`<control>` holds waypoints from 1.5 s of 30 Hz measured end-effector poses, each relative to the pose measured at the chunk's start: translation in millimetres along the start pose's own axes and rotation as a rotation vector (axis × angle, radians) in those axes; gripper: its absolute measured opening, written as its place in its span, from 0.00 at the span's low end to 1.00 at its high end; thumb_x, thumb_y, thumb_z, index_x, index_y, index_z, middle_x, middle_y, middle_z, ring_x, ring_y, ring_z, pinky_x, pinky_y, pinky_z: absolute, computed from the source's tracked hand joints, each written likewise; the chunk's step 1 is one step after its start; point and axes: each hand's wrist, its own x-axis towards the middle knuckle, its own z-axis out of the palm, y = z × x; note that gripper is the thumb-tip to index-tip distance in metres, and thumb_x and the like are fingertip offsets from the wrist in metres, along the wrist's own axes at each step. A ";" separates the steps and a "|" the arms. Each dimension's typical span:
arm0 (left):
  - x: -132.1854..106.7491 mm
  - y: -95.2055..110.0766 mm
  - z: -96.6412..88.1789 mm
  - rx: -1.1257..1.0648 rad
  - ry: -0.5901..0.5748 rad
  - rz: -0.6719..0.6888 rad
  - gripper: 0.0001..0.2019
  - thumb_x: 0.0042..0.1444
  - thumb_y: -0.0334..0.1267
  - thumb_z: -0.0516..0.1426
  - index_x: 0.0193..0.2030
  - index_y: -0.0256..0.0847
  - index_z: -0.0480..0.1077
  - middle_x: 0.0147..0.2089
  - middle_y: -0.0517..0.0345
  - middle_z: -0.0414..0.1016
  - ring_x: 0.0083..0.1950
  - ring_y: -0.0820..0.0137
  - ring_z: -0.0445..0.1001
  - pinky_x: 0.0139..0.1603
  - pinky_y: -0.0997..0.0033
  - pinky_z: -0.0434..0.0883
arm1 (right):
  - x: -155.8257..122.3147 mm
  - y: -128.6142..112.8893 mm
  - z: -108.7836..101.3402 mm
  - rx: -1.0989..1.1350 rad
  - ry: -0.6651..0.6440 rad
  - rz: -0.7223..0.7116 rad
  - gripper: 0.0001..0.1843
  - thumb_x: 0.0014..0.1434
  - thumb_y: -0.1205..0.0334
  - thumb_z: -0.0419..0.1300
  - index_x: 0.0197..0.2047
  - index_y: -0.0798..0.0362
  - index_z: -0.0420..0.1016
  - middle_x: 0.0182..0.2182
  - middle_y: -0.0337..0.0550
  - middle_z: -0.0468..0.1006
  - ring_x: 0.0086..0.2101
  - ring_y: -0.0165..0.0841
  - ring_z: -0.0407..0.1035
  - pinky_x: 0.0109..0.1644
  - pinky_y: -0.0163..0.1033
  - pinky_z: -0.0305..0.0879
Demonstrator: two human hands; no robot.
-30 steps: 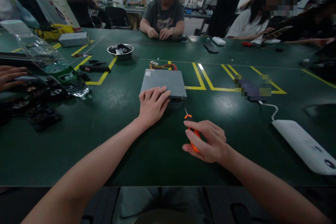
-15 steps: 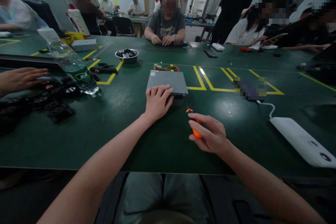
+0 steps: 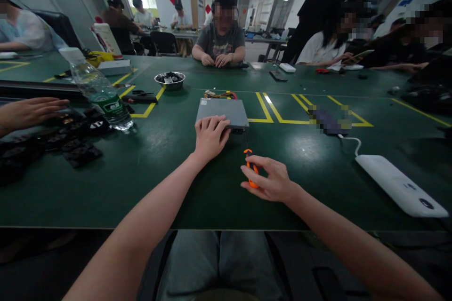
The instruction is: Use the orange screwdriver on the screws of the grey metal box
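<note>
A grey metal computer power supply [image 3: 226, 107] lies flat on the table, its bundle of coloured wires [image 3: 221, 95] showing at the far side. My left hand [image 3: 211, 138] is closed over its near edge, with the fingers on top and the thumb down by the front face. In my right hand [image 3: 270, 178] is an orange and black screwdriver [image 3: 253, 179], gripped by the handle. Its thin shaft points away from me to the front face near the right corner. Whether the tip sits in a screw is too small to tell.
Left of me stand a tilted-looking water bottle [image 3: 102, 96], dark parts [image 3: 83, 148] and another person's hand [image 3: 33, 110]. A metal bowl [image 3: 170, 85] holds small dark pieces. To the right lie a phone [image 3: 326, 121] and a white power bank [image 3: 399, 186] joined by a cable. People sit around.
My right hand and the screwdriver have shifted slightly left, and the handle now stands straighter in line with the shaft. My left hand stays on the power supply. The view has tilted up a little.
</note>
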 end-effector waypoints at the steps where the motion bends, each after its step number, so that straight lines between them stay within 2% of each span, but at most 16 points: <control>1: 0.0 -0.2 0.4 0.000 0.003 0.000 0.10 0.58 0.40 0.51 0.46 0.47 0.66 0.52 0.56 0.69 0.53 0.60 0.62 0.52 0.55 0.53 | -0.8 0.8 0.0 -0.013 0.025 0.023 0.12 0.51 0.54 0.59 0.40 0.45 0.72 0.45 0.45 0.74 0.39 0.34 0.71 0.38 0.40 0.69; 4: -0.2 -0.6 1.5 -0.002 0.011 0.002 0.10 0.58 0.40 0.51 0.46 0.47 0.66 0.52 0.56 0.69 0.53 0.60 0.62 0.52 0.55 0.53 | -3.5 4.0 0.7 -0.012 0.149 0.016 0.09 0.52 0.59 0.59 0.39 0.46 0.69 0.46 0.45 0.74 0.38 0.33 0.72 0.36 0.39 0.69; 6: -0.4 -0.8 2.1 -0.007 0.014 -0.001 0.10 0.58 0.40 0.51 0.46 0.48 0.66 0.52 0.56 0.70 0.52 0.60 0.62 0.52 0.55 0.53 | -4.2 4.8 0.8 0.019 0.205 -0.053 0.13 0.51 0.61 0.60 0.42 0.47 0.66 0.44 0.47 0.74 0.37 0.34 0.72 0.35 0.39 0.69; 10: -1.0 -1.0 2.2 -0.014 0.013 -0.002 0.11 0.58 0.40 0.51 0.47 0.47 0.66 0.53 0.56 0.69 0.53 0.60 0.62 0.52 0.55 0.53 | -2.4 2.0 -1.2 0.035 0.147 -0.156 0.24 0.51 0.58 0.59 0.51 0.53 0.62 0.46 0.54 0.72 0.41 0.38 0.70 0.35 0.39 0.68; 13: -1.3 -1.2 2.0 -0.002 0.006 0.000 0.11 0.59 0.41 0.51 0.47 0.47 0.66 0.53 0.56 0.69 0.53 0.61 0.62 0.52 0.56 0.53 | 0.4 0.2 -2.9 -0.056 0.121 -0.211 0.22 0.53 0.59 0.57 0.52 0.53 0.63 0.46 0.54 0.71 0.38 0.35 0.70 0.34 0.38 0.67; 16: -1.6 -1.7 2.5 0.018 0.005 -0.002 0.11 0.59 0.42 0.50 0.47 0.48 0.66 0.53 0.58 0.69 0.53 0.62 0.62 0.52 0.57 0.53 | 2.8 0.3 -3.6 -0.105 0.197 -0.245 0.21 0.55 0.57 0.56 0.52 0.53 0.65 0.45 0.52 0.72 0.33 0.32 0.68 0.33 0.38 0.65; 19: -1.7 -2.3 3.2 0.033 0.016 0.004 0.11 0.60 0.42 0.50 0.47 0.48 0.66 0.53 0.59 0.69 0.53 0.63 0.62 0.53 0.58 0.53 | 4.0 0.2 -4.0 -0.084 0.270 -0.231 0.19 0.55 0.57 0.58 0.49 0.54 0.67 0.44 0.51 0.73 0.33 0.31 0.67 0.34 0.37 0.65; 24: -1.8 -2.3 2.9 0.038 0.024 0.013 0.10 0.59 0.42 0.50 0.47 0.48 0.66 0.53 0.60 0.69 0.53 0.63 0.62 0.52 0.59 0.54 | 3.4 -3.0 -6.0 -0.059 0.239 -0.204 0.16 0.57 0.53 0.54 0.42 0.56 0.69 0.42 0.53 0.73 0.34 0.33 0.68 0.34 0.37 0.66; 28: -1.8 -2.5 2.4 0.039 0.029 0.014 0.10 0.59 0.42 0.50 0.47 0.48 0.66 0.52 0.60 0.70 0.53 0.63 0.63 0.52 0.59 0.54 | 4.6 -5.4 -8.2 -0.040 0.179 -0.222 0.16 0.57 0.59 0.53 0.47 0.58 0.66 0.45 0.55 0.71 0.38 0.34 0.69 0.36 0.38 0.68; 31: -1.9 -3.3 2.7 0.032 0.024 0.012 0.11 0.59 0.42 0.50 0.48 0.49 0.65 0.53 0.59 0.69 0.53 0.63 0.63 0.52 0.58 0.54 | 6.7 -5.4 -8.0 0.012 0.206 -0.216 0.19 0.56 0.60 0.56 0.49 0.58 0.64 0.45 0.55 0.72 0.37 0.33 0.70 0.36 0.38 0.69; 35: -1.9 -3.9 2.7 0.027 0.017 0.014 0.11 0.59 0.42 0.50 0.48 0.49 0.65 0.53 0.59 0.69 0.53 0.64 0.62 0.52 0.59 0.54 | 7.5 -3.5 -6.0 0.147 0.276 -0.134 0.21 0.54 0.60 0.58 0.50 0.54 0.58 0.44 0.52 0.72 0.41 0.34 0.71 0.38 0.38 0.70; 39: -1.8 -3.2 1.9 0.032 0.020 0.017 0.11 0.59 0.42 0.50 0.48 0.49 0.65 0.53 0.59 0.69 0.53 0.63 0.62 0.52 0.58 0.54 | 5.6 -2.3 -6.5 0.250 0.242 -0.099 0.22 0.55 0.60 0.57 0.51 0.54 0.57 0.45 0.53 0.70 0.45 0.36 0.69 0.41 0.41 0.70; 42: -1.8 -2.4 2.2 0.025 0.020 0.013 0.11 0.59 0.42 0.51 0.48 0.49 0.65 0.53 0.59 0.69 0.53 0.63 0.62 0.52 0.58 0.54 | 4.7 -3.0 -8.1 0.184 0.171 -0.148 0.21 0.57 0.62 0.52 0.54 0.56 0.58 0.48 0.56 0.67 0.45 0.37 0.68 0.42 0.43 0.69; 45: -1.8 -1.9 3.2 0.020 0.022 0.003 0.11 0.59 0.42 0.51 0.48 0.49 0.66 0.53 0.59 0.69 0.53 0.63 0.62 0.53 0.57 0.53 | 4.1 -3.4 -7.9 0.018 0.202 -0.177 0.18 0.56 0.61 0.55 0.51 0.53 0.63 0.47 0.53 0.68 0.39 0.33 0.70 0.37 0.39 0.69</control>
